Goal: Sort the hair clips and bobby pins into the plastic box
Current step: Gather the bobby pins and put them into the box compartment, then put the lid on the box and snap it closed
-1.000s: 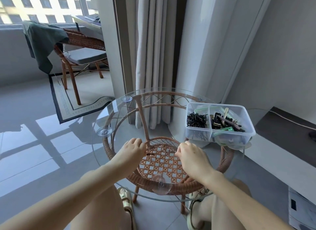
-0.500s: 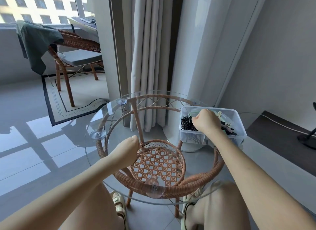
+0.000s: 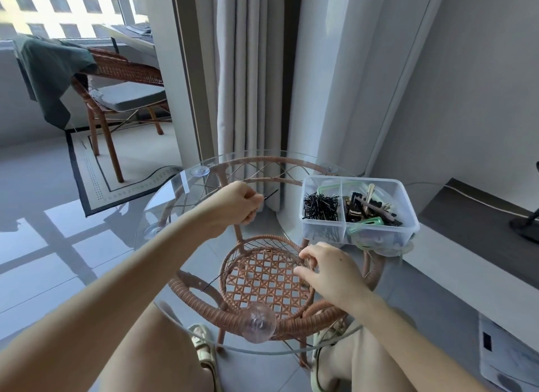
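A single bobby pin (image 3: 270,194) is pinched in the curled fingertips of the left hand (image 3: 233,206), which is held above the far part of the glass counter (image 3: 163,205). The pin's long axis is pointed up and to the right, toward the plastic box (image 3: 388,237). The box is set at the counter's right edge, to the right of that hand and apart from it. It is divided in two: the sorted bobby pins (image 3: 320,206) are heaped in the left compartment, the one nearer the left hand, and the hair clips (image 3: 370,210) are piled in the right. A carry to the right, into that left compartment, is judged to be the coming move.

A loose pin (image 3: 215,279) is seen lying flat on the glass, slanted from near-left to far-right, to the left of the right hand (image 3: 323,270). That hand is lowered near the counter's middle with its fingers bent; whether anything is gripped in it cannot be told.

No brand or legible writing is found; a small mark at the glass's far rim is too small to be read.
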`<state>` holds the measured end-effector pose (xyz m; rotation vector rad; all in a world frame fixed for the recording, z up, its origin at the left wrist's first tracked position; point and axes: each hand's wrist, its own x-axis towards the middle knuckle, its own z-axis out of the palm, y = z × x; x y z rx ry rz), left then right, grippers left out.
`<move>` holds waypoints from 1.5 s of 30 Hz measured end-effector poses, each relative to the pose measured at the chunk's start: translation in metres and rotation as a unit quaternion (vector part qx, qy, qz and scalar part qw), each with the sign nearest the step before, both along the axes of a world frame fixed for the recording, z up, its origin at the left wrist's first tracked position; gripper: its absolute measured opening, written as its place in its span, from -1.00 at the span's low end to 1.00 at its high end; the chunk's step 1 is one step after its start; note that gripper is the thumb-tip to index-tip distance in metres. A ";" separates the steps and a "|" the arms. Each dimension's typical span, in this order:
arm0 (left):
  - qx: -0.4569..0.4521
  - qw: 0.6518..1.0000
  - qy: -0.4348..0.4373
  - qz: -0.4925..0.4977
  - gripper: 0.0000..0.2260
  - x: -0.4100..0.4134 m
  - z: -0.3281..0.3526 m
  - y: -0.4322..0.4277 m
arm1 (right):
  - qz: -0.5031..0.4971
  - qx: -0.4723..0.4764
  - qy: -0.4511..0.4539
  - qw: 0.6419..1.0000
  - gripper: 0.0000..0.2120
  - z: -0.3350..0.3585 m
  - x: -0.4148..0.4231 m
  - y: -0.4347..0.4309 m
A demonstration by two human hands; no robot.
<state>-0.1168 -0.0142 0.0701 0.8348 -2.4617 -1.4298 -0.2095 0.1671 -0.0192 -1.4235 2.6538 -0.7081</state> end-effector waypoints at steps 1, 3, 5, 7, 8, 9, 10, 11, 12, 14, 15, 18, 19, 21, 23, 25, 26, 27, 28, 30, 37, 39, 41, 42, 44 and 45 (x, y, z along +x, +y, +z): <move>-0.030 0.999 -0.007 -0.011 -0.71 -0.009 0.003 0.007 | -0.011 -0.010 -0.013 1.000 -0.77 -0.001 -0.003 -0.002; -0.114 0.993 -0.026 -0.027 -0.71 -0.036 0.008 0.022 | -0.028 -0.027 -0.048 0.998 -0.81 -0.001 -0.010 -0.004; -0.184 0.981 -0.045 -0.033 -0.72 -0.066 0.010 0.037 | -0.031 -0.044 -0.080 0.995 -0.84 0.001 -0.018 -0.002; -0.236 0.969 -0.065 -0.039 -0.71 -0.093 0.008 0.050 | -0.021 -0.052 -0.093 0.994 -0.87 0.001 -0.021 0.003; -0.256 0.963 -0.069 -0.043 -0.73 -0.104 0.005 0.054 | -0.016 -0.055 -0.093 0.994 -0.88 0.001 -0.021 0.005; -0.273 0.958 -0.073 -0.046 -0.76 -0.112 0.002 0.057 | -0.011 -0.058 -0.092 0.994 -0.90 0.000 -0.021 0.007; -0.288 0.953 -0.076 -0.050 -0.79 -0.118 -0.001 0.058 | -0.008 -0.062 -0.093 0.994 -0.90 0.000 -0.021 0.009; -0.298 0.950 -0.078 -0.052 -0.82 -0.122 -0.002 0.057 | -0.007 -0.065 -0.094 0.993 -0.90 -0.001 -0.021 0.010; -0.303 0.948 -0.077 -0.055 -0.81 -0.123 -0.003 0.055 | -0.007 -0.067 -0.094 0.993 -0.90 -0.001 -0.021 0.010; -0.304 0.949 -0.067 -0.060 -0.70 -0.116 0.001 0.048 | -0.007 -0.071 -0.094 0.993 -0.89 -0.001 -0.021 0.011; -0.300 0.951 -0.057 -0.055 -0.67 -0.107 0.003 0.044 | -0.007 -0.071 -0.092 0.993 -0.88 -0.001 -0.021 0.010; -0.292 0.954 -0.046 -0.038 -0.72 -0.063 0.000 0.022 | -0.011 -0.066 -0.091 0.994 -0.88 -0.002 -0.019 0.009; -0.295 0.953 -0.059 -0.035 -0.75 -0.045 -0.006 0.013 | -0.014 -0.068 -0.096 0.993 -0.88 -0.002 -0.019 0.009; -0.306 0.945 -0.111 -0.028 -0.80 -0.006 -0.020 -0.003 | -0.017 -0.071 -0.107 0.992 -0.88 -0.002 -0.018 0.009; -0.319 0.929 -0.183 -0.030 -0.85 0.033 -0.037 -0.015 | -0.018 -0.070 -0.102 0.992 -0.88 -0.002 -0.017 0.009; -0.323 0.914 -0.242 -0.038 -0.84 0.062 -0.054 -0.018 | -0.019 -0.073 -0.094 0.993 -0.89 -0.002 -0.016 0.009; -0.319 0.912 -0.256 -0.039 -0.82 0.073 -0.062 -0.017 | -0.017 -0.074 -0.091 0.993 -0.89 -0.002 -0.015 0.009; -0.316 0.913 -0.256 -0.035 -0.81 0.081 -0.069 -0.014 | -0.016 -0.075 -0.088 0.993 -0.90 -0.002 -0.014 0.009; -0.317 0.916 -0.244 -0.026 -0.83 0.085 -0.074 -0.010 | -0.016 -0.074 -0.084 0.994 -0.90 -0.003 -0.013 0.010; -0.337 0.916 -0.216 -0.006 -0.91 0.087 -0.082 -0.001 | -0.015 -0.070 -0.075 0.995 -0.91 -0.003 -0.012 0.011; -0.381 0.889 -0.255 -0.003 -0.88 0.074 -0.085 0.021 | -0.027 -0.109 -0.012 0.994 -0.92 0.009 -0.007 0.024; -0.345 0.919 -0.190 0.021 -0.92 0.055 -0.070 0.027 | -0.043 -0.151 0.021 0.987 -0.94 0.020 -0.013 0.033; -0.299 0.948 -0.102 0.026 -0.93 0.026 -0.054 0.037 | -0.065 -0.183 0.044 0.980 -0.94 0.032 -0.024 0.044; -0.285 0.956 -0.066 0.023 -0.91 0.009 -0.047 0.045 | -0.081 -0.193 0.049 0.977 -0.94 0.037 -0.030 0.050; -0.282 0.959 -0.025 0.020 -0.91 -0.023 -0.039 0.064 | -0.103 -0.202 0.055 0.972 -0.94 0.043 -0.041 0.062; -0.284 0.958 -0.016 0.021 -0.91 -0.037 -0.039 0.073 | -0.110 -0.202 0.057 0.972 -0.94 0.044 -0.045 0.068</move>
